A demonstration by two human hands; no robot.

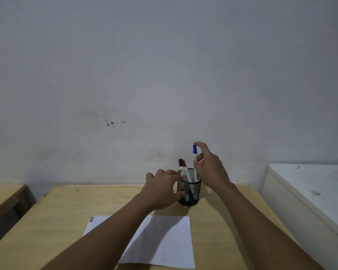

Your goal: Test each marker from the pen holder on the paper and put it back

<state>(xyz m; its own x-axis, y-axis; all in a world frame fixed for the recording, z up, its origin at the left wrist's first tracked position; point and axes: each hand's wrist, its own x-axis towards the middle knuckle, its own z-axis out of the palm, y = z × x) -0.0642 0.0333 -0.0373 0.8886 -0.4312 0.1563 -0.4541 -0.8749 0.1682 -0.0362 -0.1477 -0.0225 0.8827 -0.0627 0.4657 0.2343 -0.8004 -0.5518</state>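
Observation:
A black mesh pen holder (191, 189) stands on the wooden table, beyond the white paper (164, 240). My left hand (162, 189) wraps its left side, fingers on the rim. My right hand (209, 168) pinches a blue-capped marker (194, 152) by its upper barrel, held upright with its lower end still inside the holder. A black-capped marker (180, 164) and a red-capped marker (184, 166) lean to the left in the holder. My left forearm covers part of the paper.
The wooden table (66, 221) ends at a grey wall close behind the holder. A white cabinet (310, 191) stands to the right, and another wooden surface (2, 195) sits to the left across a gap.

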